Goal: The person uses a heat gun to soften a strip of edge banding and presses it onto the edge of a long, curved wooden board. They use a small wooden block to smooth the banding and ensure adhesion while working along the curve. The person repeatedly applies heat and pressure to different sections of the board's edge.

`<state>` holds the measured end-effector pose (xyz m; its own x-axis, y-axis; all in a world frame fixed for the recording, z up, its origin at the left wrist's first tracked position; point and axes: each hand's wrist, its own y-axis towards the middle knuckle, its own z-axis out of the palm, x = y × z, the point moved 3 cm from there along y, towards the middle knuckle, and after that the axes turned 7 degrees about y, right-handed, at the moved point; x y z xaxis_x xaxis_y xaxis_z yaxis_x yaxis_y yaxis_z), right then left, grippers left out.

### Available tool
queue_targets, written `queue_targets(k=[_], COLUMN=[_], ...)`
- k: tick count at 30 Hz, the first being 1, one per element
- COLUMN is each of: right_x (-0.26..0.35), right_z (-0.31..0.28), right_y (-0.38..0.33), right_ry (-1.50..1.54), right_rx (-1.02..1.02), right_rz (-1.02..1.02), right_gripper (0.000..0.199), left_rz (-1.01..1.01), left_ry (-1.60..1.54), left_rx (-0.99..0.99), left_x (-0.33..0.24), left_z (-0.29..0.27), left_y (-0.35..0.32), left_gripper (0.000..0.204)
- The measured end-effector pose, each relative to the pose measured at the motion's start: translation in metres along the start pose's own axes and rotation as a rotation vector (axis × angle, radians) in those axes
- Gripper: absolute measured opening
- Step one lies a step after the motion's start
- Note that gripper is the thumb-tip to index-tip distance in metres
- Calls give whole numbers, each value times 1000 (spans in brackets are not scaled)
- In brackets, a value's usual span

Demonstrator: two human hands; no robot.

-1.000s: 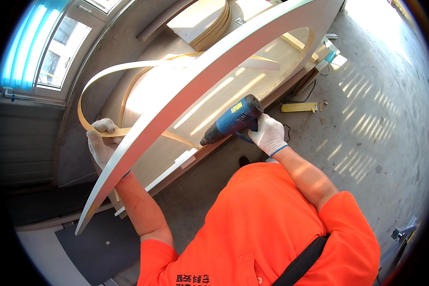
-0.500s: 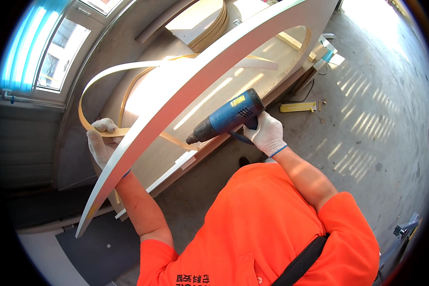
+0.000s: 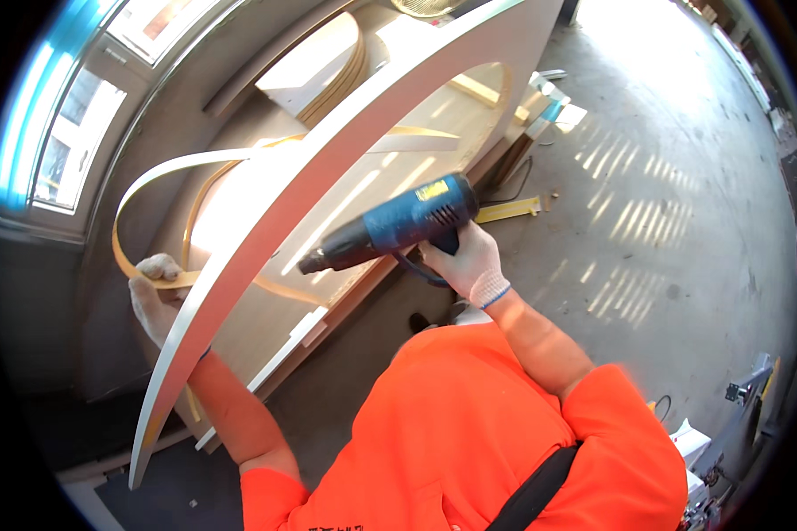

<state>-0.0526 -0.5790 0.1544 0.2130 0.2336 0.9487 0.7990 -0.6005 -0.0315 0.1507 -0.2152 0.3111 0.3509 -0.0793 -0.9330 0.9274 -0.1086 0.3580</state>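
Gripping a blue heat gun (image 3: 398, 226), right hand (image 3: 462, 261) clenched; left hand (image 3: 155, 296) pinching edge banding strip (image 3: 164, 173).

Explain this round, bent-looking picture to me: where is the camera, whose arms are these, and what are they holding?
The camera sits on a person's head and looks down, so you see their own orange shirt and both forearms; its wide lens bends straight edges. No machine here, only two gloved hands. The right hand has its grip on a blue handheld heat gun with a black nozzle, aimed at a long curved white panel. The left hand holds a thin tan strip of edging, which loops away behind the panel. Beneath lies a pale wooden board, with a grey concrete floor to the right.
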Motion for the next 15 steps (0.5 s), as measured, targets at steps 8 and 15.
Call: queue_targets(k=[8, 15], right_x=[-185, -217], right_z=[-148, -258], right_y=[-10, 222], right_ry=[396, 253], right_rx=[-587, -662], right_rz=[401, 499], right_gripper=[17, 21], left_rz=[-7, -24], left_ry=[-3, 76], left_rx=[-82, -215], left_x=[9, 17], left_z=[22, 41], left_y=[-1, -11], left_gripper=[49, 46])
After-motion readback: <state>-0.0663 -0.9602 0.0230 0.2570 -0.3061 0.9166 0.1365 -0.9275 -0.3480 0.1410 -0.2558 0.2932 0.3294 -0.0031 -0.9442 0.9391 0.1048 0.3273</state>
